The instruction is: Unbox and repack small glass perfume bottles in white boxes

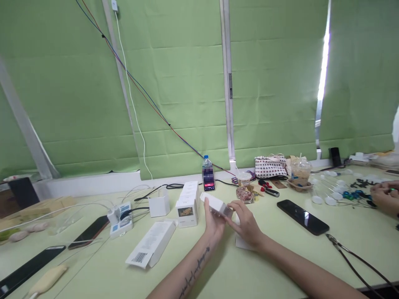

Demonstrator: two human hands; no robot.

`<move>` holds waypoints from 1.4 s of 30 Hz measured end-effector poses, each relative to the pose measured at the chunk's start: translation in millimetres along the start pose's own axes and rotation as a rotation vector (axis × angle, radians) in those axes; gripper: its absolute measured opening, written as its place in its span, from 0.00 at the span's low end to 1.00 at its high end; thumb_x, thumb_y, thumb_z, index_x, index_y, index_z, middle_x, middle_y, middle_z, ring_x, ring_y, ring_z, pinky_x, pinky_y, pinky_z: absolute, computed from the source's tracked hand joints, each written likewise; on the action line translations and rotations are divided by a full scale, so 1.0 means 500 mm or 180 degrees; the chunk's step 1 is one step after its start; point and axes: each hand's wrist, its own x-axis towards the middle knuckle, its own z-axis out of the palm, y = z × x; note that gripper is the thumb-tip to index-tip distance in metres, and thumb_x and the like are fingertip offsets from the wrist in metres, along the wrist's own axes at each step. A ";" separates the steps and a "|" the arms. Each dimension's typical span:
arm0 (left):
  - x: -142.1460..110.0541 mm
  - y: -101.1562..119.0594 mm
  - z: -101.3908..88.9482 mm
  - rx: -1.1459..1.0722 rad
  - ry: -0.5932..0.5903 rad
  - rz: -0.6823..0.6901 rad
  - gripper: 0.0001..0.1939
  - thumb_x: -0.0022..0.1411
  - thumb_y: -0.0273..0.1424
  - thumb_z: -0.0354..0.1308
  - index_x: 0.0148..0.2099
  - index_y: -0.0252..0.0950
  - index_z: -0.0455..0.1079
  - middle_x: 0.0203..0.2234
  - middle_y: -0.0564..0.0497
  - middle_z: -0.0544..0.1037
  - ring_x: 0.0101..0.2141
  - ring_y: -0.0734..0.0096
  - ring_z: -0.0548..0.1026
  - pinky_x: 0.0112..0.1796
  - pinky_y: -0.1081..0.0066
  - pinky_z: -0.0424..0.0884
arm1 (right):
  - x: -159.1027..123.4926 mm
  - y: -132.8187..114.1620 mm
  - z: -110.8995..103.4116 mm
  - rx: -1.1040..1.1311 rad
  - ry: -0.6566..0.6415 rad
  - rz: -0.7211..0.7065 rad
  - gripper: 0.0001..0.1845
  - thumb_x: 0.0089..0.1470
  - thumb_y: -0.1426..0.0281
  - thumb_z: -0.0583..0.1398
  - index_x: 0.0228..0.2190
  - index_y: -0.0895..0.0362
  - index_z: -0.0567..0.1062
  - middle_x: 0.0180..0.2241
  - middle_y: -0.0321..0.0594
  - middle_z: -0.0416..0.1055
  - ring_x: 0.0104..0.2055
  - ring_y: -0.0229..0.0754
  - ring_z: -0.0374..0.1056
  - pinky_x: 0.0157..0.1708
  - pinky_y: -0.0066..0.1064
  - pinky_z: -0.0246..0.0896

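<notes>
A small white box (213, 202) is held up over the table, tilted, in front of me. My left hand (214, 222) is closed round it from below and the left, thumb along its side. At its right end, the fingers of my right hand (246, 222) grip the box's edge. Partly hidden under my right hand, another white piece (243, 243) lies on the table; its kind I cannot make out. To the left stands a row of white boxes (188, 205) with a picture on the front one. Beside it lie a flattened white carton (152, 243) with a barcode and an open white box (158, 205).
Left are a power strip (121, 220) with cables and several phones. A bottle (208, 172), a patterned pouch (270, 167) and a plastic cup (301, 170) stand at the back. Right lie a black phone (302, 216), a lanyard (346, 251) and small parts near another person's hands (385, 197).
</notes>
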 end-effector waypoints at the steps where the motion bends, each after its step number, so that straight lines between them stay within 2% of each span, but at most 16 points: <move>1: 0.002 -0.007 0.010 -0.0005 -0.0046 0.0037 0.17 0.58 0.44 0.58 0.35 0.32 0.67 0.24 0.49 0.72 0.24 0.67 0.73 0.27 0.68 0.73 | 0.002 0.005 -0.003 -0.0006 0.0083 0.0068 0.15 0.56 0.72 0.56 0.46 0.55 0.63 0.41 0.47 0.66 0.44 0.48 0.64 0.41 0.41 0.66; 4: 0.011 -0.027 0.031 0.0084 -0.0227 0.0203 0.16 0.60 0.42 0.56 0.37 0.33 0.67 0.26 0.48 0.74 0.26 0.67 0.75 0.28 0.69 0.74 | 0.007 0.022 -0.014 0.0019 0.0297 0.0301 0.15 0.56 0.72 0.56 0.46 0.55 0.63 0.42 0.47 0.65 0.44 0.48 0.64 0.40 0.40 0.66; 8: 0.021 -0.047 0.032 0.0102 -0.0162 0.0266 0.16 0.59 0.41 0.58 0.42 0.34 0.68 0.32 0.45 0.75 0.30 0.65 0.76 0.28 0.70 0.74 | 0.010 0.042 -0.026 0.0164 0.0435 0.0654 0.13 0.56 0.70 0.57 0.44 0.54 0.64 0.43 0.46 0.65 0.42 0.47 0.64 0.37 0.38 0.65; 16: 0.022 -0.050 0.023 0.0196 -0.0013 0.0294 0.14 0.61 0.40 0.57 0.44 0.36 0.67 0.36 0.47 0.75 0.30 0.69 0.76 0.27 0.72 0.74 | 0.009 0.049 -0.027 0.0450 0.0196 0.0970 0.12 0.54 0.69 0.59 0.42 0.54 0.65 0.41 0.43 0.66 0.42 0.46 0.63 0.38 0.36 0.62; 21: 0.030 -0.047 0.010 0.0384 -0.0050 0.0412 0.15 0.57 0.39 0.61 0.44 0.38 0.66 0.39 0.46 0.75 0.34 0.66 0.77 0.30 0.70 0.76 | 0.013 0.044 -0.029 0.0386 0.0065 0.0979 0.09 0.52 0.64 0.61 0.32 0.54 0.67 0.35 0.41 0.66 0.40 0.47 0.63 0.37 0.36 0.60; 26: 0.047 -0.047 0.002 0.0665 0.0065 0.0825 0.19 0.51 0.34 0.67 0.43 0.38 0.65 0.41 0.44 0.77 0.40 0.62 0.77 0.35 0.68 0.77 | 0.010 0.028 -0.020 0.0501 0.0017 0.1500 0.14 0.50 0.59 0.61 0.25 0.56 0.69 0.26 0.38 0.69 0.28 0.43 0.63 0.28 0.33 0.59; 29: 0.055 -0.048 -0.003 0.0777 -0.0003 0.0997 0.19 0.48 0.26 0.69 0.43 0.36 0.69 0.42 0.43 0.78 0.43 0.60 0.77 0.37 0.68 0.77 | 0.008 0.022 -0.013 0.1183 0.0089 0.1904 0.16 0.50 0.57 0.62 0.32 0.58 0.73 0.30 0.42 0.74 0.30 0.45 0.68 0.30 0.34 0.63; 31: 0.061 -0.047 -0.008 0.0876 -0.0035 0.1103 0.20 0.46 0.22 0.69 0.42 0.35 0.71 0.41 0.42 0.79 0.43 0.59 0.77 0.37 0.69 0.77 | 0.009 0.026 -0.012 0.1594 0.0211 0.2093 0.18 0.50 0.57 0.62 0.37 0.57 0.71 0.34 0.43 0.75 0.34 0.46 0.70 0.32 0.34 0.65; 35: 0.073 -0.032 -0.017 0.1380 -0.0039 0.1403 0.21 0.45 0.24 0.69 0.43 0.33 0.71 0.41 0.41 0.79 0.40 0.59 0.78 0.34 0.69 0.76 | 0.013 0.055 -0.021 0.1580 0.0587 0.2352 0.19 0.47 0.53 0.62 0.31 0.55 0.68 0.27 0.37 0.72 0.29 0.44 0.69 0.26 0.32 0.64; 37: 0.076 -0.023 -0.017 0.1886 -0.0155 0.1480 0.20 0.46 0.28 0.68 0.44 0.33 0.71 0.42 0.41 0.79 0.40 0.59 0.78 0.34 0.69 0.75 | 0.019 0.074 -0.035 0.1480 0.0758 0.2393 0.19 0.48 0.52 0.60 0.31 0.55 0.67 0.26 0.37 0.70 0.28 0.43 0.67 0.26 0.31 0.63; 39: 0.075 -0.017 -0.014 0.2308 -0.0375 0.1409 0.20 0.44 0.28 0.69 0.41 0.32 0.73 0.40 0.41 0.79 0.38 0.58 0.78 0.34 0.69 0.75 | 0.027 0.089 -0.055 0.1474 0.0780 0.2388 0.21 0.49 0.52 0.60 0.35 0.55 0.68 0.30 0.38 0.71 0.31 0.43 0.68 0.30 0.32 0.64; 42: 0.068 -0.020 -0.007 0.2676 -0.0901 0.1016 0.21 0.41 0.30 0.71 0.40 0.31 0.74 0.36 0.41 0.80 0.35 0.56 0.78 0.33 0.67 0.74 | 0.040 0.102 -0.086 0.1753 0.0243 0.2345 0.23 0.43 0.53 0.64 0.36 0.56 0.70 0.32 0.41 0.74 0.34 0.46 0.70 0.32 0.34 0.66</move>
